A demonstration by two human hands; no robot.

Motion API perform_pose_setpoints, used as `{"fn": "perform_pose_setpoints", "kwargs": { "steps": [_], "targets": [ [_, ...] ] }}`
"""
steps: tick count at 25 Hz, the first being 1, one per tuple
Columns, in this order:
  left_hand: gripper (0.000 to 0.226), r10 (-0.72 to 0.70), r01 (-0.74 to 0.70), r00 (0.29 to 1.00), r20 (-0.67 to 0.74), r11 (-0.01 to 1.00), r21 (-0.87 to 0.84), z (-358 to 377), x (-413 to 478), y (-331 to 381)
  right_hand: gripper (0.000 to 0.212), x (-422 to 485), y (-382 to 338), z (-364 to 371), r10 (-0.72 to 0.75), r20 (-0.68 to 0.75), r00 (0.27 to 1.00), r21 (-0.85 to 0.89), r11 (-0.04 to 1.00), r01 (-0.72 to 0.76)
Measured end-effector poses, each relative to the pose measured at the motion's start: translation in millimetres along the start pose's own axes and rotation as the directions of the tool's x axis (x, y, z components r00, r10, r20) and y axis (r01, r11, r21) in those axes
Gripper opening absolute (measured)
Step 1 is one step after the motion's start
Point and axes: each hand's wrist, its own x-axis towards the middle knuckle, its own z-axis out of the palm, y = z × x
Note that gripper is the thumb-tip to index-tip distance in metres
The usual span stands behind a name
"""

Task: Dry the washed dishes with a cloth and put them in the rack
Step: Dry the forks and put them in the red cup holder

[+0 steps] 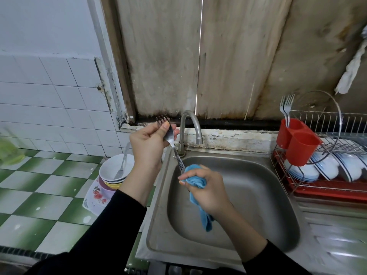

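Head view, over the sink.

- Left hand (150,143): raised over the sink's far left corner, fingers and thumb curled round the head end of a fork (177,158), just below the tines. The tines point up and away; the patterned handle slants down to the right.
- Right hand (206,190): over the sink basin (254,197), fingers closed on a blue cloth (195,180) bunched round the lower end of the fork handle. The loose tail of the cloth hangs below the wrist.
- Tap (191,124): just beyond the fork, spout bent toward the basin.
- Dish rack (325,124): far right, on the drainboard. Bowls (325,165) stand on edge in it. A red cutlery holder (297,144) hangs at its left end, with upright forks (287,108) inside.
- Left of the sink, on the green-and-white tiled counter (39,185): a stack of bowls (114,171) with another fork (121,165) leaning inside the top one.
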Motion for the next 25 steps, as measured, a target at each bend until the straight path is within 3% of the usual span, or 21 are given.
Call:
{"fn": "perform_pose_setpoints", "kwargs": {
  "steps": [5,11,14,18,20,23,25],
  "targets": [
    [0.014,-0.142,0.145,0.989,0.041,0.986,-0.088,2.5,-8.4,-14.9,0.020,26.4,-26.6,1.3,-0.129,-0.055,0.990,0.011,0.992,0.130],
    [0.007,-0.104,0.095,0.994,-0.033,0.972,-0.216,-10.6,20.4,0.6,0.046,-7.1,5.6,7.6,0.004,-0.024,1.000,0.096,0.995,-0.001],
    [0.014,-0.007,0.005,1.000,-0.017,0.993,-0.120,-6.0,15.9,-7.4,0.055,-4.1,12.7,11.2,-0.005,-0.077,0.997,0.047,0.999,0.009],
    [0.060,0.179,-0.203,0.978,0.112,0.940,0.273,1.6,-1.6,-28.4,0.040,2.0,9.1,9.9,-0.097,-0.126,0.987,-0.051,0.995,0.091],
    [0.067,0.116,-0.152,0.983,0.145,0.952,0.264,5.4,-6.2,-34.9,0.029,-1.7,10.6,11.3,-0.171,-0.098,0.980,-0.109,0.981,0.160],
    [0.053,-0.021,-0.015,0.987,0.161,0.976,0.216,8.4,-2.8,-36.5,0.031,-10.8,16.2,15.2,-0.231,-0.033,0.972,-0.163,0.961,0.223],
    [0.049,-0.025,-0.016,0.987,0.161,0.968,0.252,7.9,-0.8,-37.1,0.034,-14.2,19.9,16.2,-0.322,0.004,0.947,-0.225,0.922,0.314]
  ]
}}
